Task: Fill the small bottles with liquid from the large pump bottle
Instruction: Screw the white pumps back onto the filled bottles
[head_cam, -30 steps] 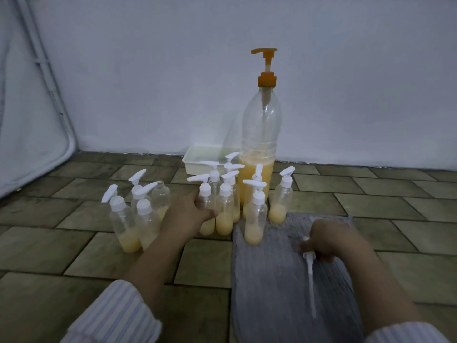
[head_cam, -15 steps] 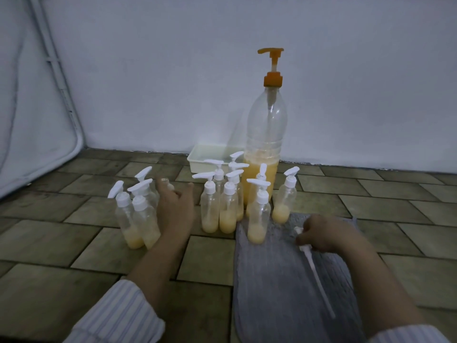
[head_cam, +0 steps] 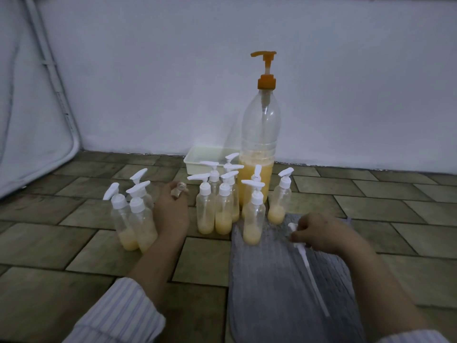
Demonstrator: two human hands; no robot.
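1. A tall pump bottle (head_cam: 259, 154) with an orange pump head stands upright against the wall, about a third full of yellow liquid. Everything below is placed from it.
2. To its front left, the left hand (head_cam: 171, 212) curls around an open bottle (head_cam: 178, 191). Only the bare threaded neck shows above the fingers, standing roughly upright.
3. To its front right, the right hand (head_cam: 319, 233) pinches a loose white pump (head_cam: 300, 245) at the head. The dip tube trails along a grey cloth (head_cam: 284, 293), slanting away from the tall bottle toward the person.
4. The left hand is nearer the orange spout, which points left; judging by this, the open neck must travel right and up to sit under it.
5. Capped small bottles (head_cam: 223, 206) crowd between the open bottle and the tall one.
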